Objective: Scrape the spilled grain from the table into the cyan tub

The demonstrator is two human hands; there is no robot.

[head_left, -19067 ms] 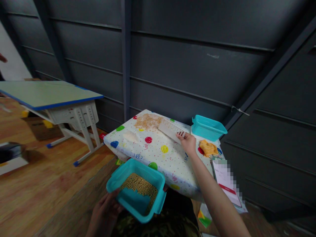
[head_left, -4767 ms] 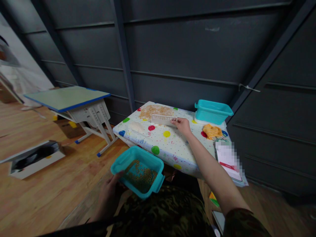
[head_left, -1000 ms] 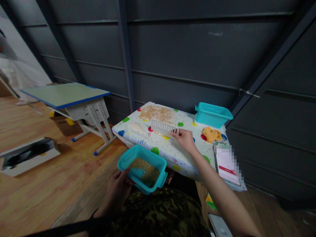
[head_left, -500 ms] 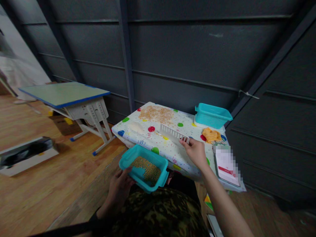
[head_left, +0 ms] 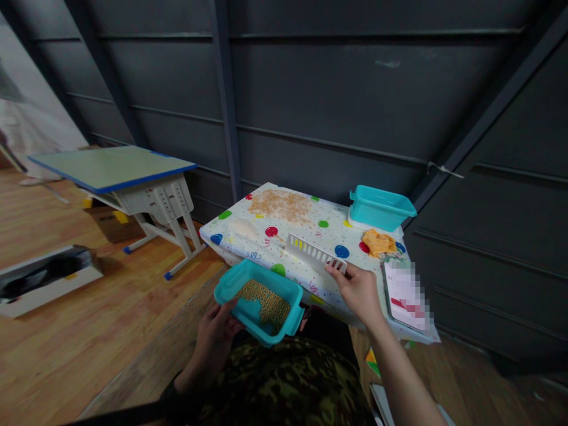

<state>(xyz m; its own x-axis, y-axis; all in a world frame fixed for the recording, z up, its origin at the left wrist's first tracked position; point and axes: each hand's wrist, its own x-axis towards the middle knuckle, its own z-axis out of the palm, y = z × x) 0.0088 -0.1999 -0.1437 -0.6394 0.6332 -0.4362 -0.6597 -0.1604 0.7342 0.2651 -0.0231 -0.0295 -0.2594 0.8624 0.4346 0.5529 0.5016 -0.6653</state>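
Note:
In the head view, my left hand [head_left: 217, 325] is closed on the left rim of a teal plastic tub [head_left: 290, 291], which hangs in front of the table's near edge. Small round tan beans [head_left: 261, 299] cover part of the tub's bottom. My right hand [head_left: 359, 290] pinches the right end of a white slotted plastic strip [head_left: 310, 253], long and comb-like, over the near part of the table. Behind the strip, a patch of tan grains [head_left: 279, 204] is spread on the tablecloth. A pale heap of powder-like stuff [head_left: 245, 228] lies left of the strip.
The table has a white cloth with coloured dots [head_left: 323, 224]. On its right stand a second teal tub [head_left: 384, 210], a crumpled orange cloth [head_left: 378, 242] and a tablet-like flat thing [head_left: 403, 296], partly pixelated. A green-topped desk [head_left: 110, 165] stands left; a dark panelled wall [head_left: 328, 89] rises behind.
My right hand has moved the white slotted strip nearer to me and slightly right. The tub in my left hand has hardly moved.

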